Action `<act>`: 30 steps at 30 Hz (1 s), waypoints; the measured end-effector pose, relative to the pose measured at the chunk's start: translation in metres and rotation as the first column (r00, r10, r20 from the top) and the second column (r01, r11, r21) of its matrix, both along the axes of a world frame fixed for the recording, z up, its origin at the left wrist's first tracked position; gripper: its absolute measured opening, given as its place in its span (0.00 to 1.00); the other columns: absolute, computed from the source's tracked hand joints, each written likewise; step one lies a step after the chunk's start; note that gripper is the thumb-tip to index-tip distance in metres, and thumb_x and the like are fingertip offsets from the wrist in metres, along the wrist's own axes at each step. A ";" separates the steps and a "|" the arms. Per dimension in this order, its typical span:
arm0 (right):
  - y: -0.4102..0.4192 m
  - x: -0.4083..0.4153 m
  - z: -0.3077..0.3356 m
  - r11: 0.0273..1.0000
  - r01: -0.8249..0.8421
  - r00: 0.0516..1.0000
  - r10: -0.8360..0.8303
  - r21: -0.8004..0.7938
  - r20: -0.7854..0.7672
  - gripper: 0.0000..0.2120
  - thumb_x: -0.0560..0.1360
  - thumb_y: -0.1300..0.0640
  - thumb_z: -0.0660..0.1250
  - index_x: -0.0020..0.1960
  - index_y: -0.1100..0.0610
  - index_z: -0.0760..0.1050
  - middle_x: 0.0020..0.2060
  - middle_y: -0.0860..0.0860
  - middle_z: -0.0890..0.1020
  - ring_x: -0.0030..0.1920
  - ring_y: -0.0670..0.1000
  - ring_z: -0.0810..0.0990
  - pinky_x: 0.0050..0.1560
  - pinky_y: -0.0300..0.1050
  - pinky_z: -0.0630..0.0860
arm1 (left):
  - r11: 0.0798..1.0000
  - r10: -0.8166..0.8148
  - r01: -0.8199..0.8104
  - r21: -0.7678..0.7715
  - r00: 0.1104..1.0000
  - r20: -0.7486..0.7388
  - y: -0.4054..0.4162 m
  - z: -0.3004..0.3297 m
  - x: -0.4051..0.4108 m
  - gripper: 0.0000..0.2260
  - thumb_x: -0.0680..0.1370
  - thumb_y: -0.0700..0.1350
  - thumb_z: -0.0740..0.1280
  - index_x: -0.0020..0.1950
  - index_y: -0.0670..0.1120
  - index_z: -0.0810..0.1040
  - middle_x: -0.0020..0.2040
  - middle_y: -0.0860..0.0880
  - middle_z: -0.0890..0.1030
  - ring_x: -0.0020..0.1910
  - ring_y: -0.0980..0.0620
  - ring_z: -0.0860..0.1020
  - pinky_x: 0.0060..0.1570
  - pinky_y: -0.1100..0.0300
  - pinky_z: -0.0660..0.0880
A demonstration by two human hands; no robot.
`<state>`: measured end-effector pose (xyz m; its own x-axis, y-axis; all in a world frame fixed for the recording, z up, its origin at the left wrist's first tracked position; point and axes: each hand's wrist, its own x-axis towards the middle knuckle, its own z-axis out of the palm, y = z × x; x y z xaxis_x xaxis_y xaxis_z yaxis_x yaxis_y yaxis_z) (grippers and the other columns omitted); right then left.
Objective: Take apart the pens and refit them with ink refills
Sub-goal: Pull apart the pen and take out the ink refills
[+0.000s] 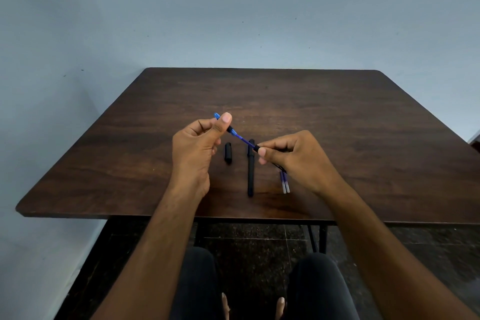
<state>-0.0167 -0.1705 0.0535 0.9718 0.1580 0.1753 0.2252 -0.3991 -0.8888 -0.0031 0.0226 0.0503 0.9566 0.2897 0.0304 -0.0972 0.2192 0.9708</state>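
Note:
My left hand (200,147) pinches the blue tip section (232,130) of a pen, held above the table. A blue ink refill (244,140) runs from that tip down to the right into a black pen barrel (278,163). My right hand (296,156) grips this barrel, and most of it is hidden in the fingers. A black cap (228,152) lies on the table between the hands. A second, whole black pen (250,167) lies lengthwise beside it. Two spare refills (285,184) lie under my right hand.
The dark wooden table (363,125) stands against a pale blue wall. Its near edge runs just below my forearms. My knees and bare feet show under the table on a dark speckled floor.

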 end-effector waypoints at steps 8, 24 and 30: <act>-0.015 0.008 0.006 0.995 -0.081 0.996 0.079 -0.051 -0.040 0.06 0.75 0.56 0.75 0.41 0.57 0.88 0.41 0.43 0.89 0.47 0.49 0.86 0.51 0.45 0.79 | 0.988 0.122 -0.126 0.088 0.991 0.055 0.011 0.003 -0.002 0.11 0.71 0.51 0.77 0.46 0.45 0.86 0.38 0.51 0.85 0.30 0.61 0.73 0.33 0.68 0.72; -0.019 0.024 -0.002 0.993 -0.083 0.996 0.082 -0.080 -0.019 0.03 0.73 0.57 0.76 0.43 0.57 0.88 0.42 0.43 0.88 0.46 0.38 0.85 0.45 0.24 0.73 | 0.519 0.152 0.193 0.833 0.938 -0.312 0.013 -0.021 -0.012 0.11 0.67 0.56 0.80 0.37 0.52 0.83 0.37 0.52 0.83 0.40 0.56 0.81 0.41 0.59 0.79; -0.016 0.024 -0.001 0.992 -0.077 0.997 0.074 -0.102 -0.039 0.02 0.74 0.57 0.76 0.44 0.54 0.87 0.44 0.43 0.88 0.46 0.36 0.84 0.46 0.27 0.72 | 0.433 0.170 0.237 0.870 0.926 -0.337 0.004 -0.019 -0.009 0.14 0.69 0.56 0.79 0.35 0.55 0.76 0.41 0.53 0.81 0.44 0.54 0.79 0.40 0.59 0.74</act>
